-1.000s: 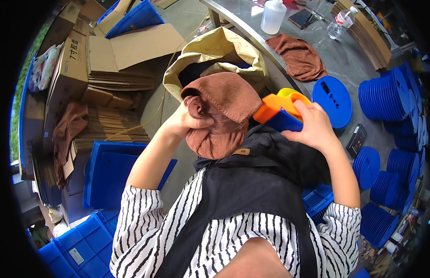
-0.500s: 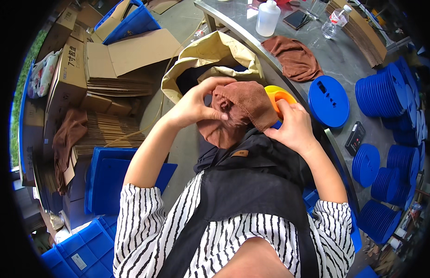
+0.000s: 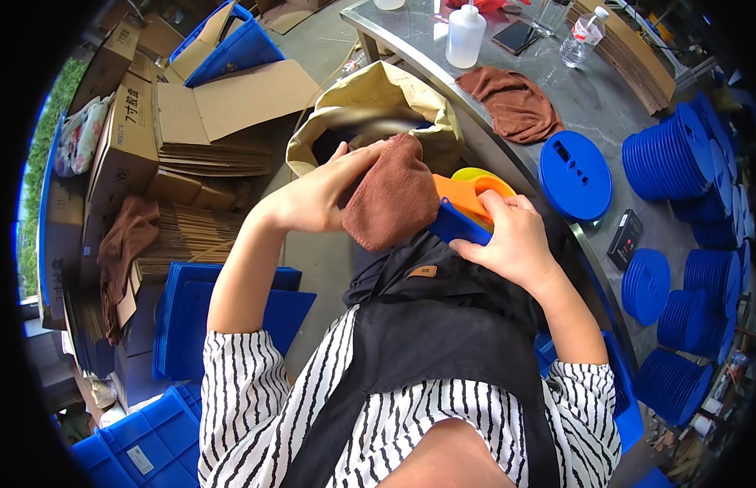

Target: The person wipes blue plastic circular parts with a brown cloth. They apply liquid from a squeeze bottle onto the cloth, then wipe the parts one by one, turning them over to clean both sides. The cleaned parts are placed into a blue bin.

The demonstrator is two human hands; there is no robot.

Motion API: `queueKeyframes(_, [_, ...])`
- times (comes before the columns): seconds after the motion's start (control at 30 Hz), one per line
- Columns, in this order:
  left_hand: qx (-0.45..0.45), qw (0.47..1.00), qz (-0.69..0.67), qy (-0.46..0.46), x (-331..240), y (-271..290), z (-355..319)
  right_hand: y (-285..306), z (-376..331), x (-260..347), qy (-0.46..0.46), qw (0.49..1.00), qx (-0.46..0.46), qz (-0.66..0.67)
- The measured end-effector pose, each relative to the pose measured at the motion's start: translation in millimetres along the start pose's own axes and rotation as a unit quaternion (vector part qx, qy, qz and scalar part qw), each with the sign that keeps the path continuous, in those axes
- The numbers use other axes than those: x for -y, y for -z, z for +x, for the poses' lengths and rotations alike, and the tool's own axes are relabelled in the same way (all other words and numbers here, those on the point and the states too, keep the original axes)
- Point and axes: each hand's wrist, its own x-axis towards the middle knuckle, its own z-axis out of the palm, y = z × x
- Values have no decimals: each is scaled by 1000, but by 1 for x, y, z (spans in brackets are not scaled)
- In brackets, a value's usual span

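Observation:
My left hand (image 3: pixel 317 193) is wrapped round a bunched brown cloth (image 3: pixel 392 195) in front of my apron, its fingers mostly behind the cloth. Close on the right, my right hand (image 3: pixel 515 242) pinches curved plastic pieces, an orange one (image 3: pixel 458 193) and a flat blue one (image 3: pixel 454 224), between thumb and fingers. A yellow rim (image 3: pixel 476 173) shows behind the orange piece. The cloth meets the left ends of these pieces. Just beyond my hands stands a beige fabric sack (image 3: pixel 378 85) with its mouth open and dark inside.
The metal table (image 3: pixel 508 163) at right bears a second brown cloth (image 3: pixel 512 104), a white squeeze bottle (image 3: pixel 464 37), a clear water bottle (image 3: pixel 584 37), a blue disc (image 3: pixel 575 176) and stacked blue discs (image 3: pixel 667 159). Flattened cardboard (image 3: pixel 207 154) and blue crates (image 3: pixel 146 439) line the left.
The brown cloth has slid left off the plastic pieces and is bunched tighter in my left hand. More of the orange and blue pieces shows in my right hand.

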Motion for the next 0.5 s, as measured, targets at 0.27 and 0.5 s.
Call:
queueKeyframes(0.27, [-104,986,122,-41,0,-38,8,6,-1,0,31,999,21,-10])
queueKeyframes(0.5, [-148,979,52,-128,-21,-28,20,50,-4,8,150,982,113,-34])
